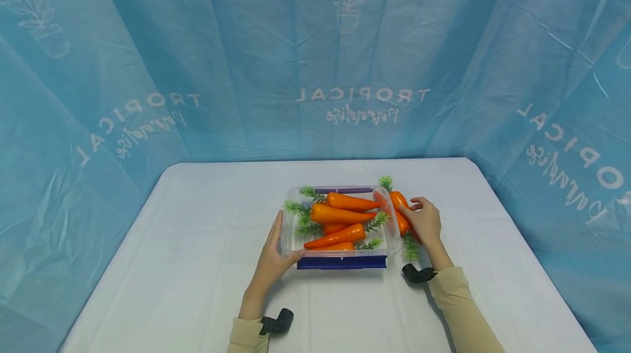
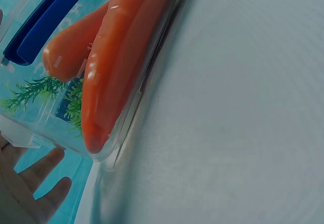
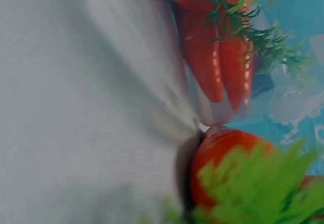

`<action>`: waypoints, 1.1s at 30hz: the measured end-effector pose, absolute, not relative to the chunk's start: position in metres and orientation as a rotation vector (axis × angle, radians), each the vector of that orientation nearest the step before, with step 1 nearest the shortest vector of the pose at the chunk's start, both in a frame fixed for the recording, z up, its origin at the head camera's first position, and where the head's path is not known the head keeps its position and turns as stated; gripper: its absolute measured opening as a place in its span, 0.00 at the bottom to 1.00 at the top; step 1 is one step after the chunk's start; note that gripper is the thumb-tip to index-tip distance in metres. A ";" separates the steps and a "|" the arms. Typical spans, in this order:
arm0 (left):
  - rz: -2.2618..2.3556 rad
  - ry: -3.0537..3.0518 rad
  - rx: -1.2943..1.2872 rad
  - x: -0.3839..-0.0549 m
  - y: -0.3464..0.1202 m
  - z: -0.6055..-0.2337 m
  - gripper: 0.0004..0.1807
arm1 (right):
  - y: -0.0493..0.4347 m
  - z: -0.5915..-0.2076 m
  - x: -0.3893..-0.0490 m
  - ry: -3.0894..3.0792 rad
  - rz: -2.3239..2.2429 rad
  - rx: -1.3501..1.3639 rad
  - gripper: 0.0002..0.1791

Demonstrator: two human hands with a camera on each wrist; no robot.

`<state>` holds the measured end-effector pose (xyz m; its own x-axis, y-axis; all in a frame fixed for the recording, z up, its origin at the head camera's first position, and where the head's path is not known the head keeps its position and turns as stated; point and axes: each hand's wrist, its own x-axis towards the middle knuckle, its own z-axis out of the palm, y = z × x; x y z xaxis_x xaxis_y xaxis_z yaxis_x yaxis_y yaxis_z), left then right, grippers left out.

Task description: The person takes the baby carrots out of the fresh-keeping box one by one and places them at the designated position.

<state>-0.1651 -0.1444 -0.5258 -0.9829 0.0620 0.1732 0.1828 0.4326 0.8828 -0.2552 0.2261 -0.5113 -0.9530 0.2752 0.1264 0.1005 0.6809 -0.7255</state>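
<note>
A clear plastic container with blue clips holds several orange toy carrots with green leafy tops. My left hand lies along its left side, fingers straight, thumb at the front left corner. In the left wrist view, the fingers are spread beside the container wall. To the container's right, more carrots lie on the table. My right hand is over them, its bent fingers and thumb holding a carrot. The right wrist view shows a carrot near the container, but not the fingers.
White cloth covers the table. Blue printed curtains hang behind it and along both sides. A blue clip sticks out from the container's front. Black wrist cameras are strapped at both sleeves.
</note>
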 end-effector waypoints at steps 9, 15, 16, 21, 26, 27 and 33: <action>-1.590 -2.555 -0.221 -0.166 -0.143 -0.526 0.57 | 0.215 -0.492 -0.249 -2.543 1.105 -0.218 0.19; -1.593 -2.548 -0.229 -0.167 -0.143 -0.526 0.57 | 0.199 -0.472 -0.244 -2.435 1.211 -0.115 0.15; -1.598 -2.546 -0.229 -0.166 -0.143 -0.526 0.57 | 0.196 -0.468 -0.243 -2.423 1.242 -0.093 0.15; -1.616 -2.535 -0.236 -0.166 -0.144 -0.526 0.57 | 0.181 -0.453 -0.243 -2.401 1.334 0.027 0.14; -1.623 -2.531 -0.240 -0.166 -0.144 -0.525 0.57 | 0.168 -0.448 -0.245 -2.432 1.354 0.153 0.15; -1.625 -2.530 -0.242 -0.166 -0.144 -0.525 0.57 | 0.165 -0.448 -0.246 -2.442 1.358 0.172 0.15; -1.611 -2.530 -0.244 -0.166 -0.144 -0.525 0.57 | 0.151 -0.451 -0.250 -2.497 1.372 0.264 0.15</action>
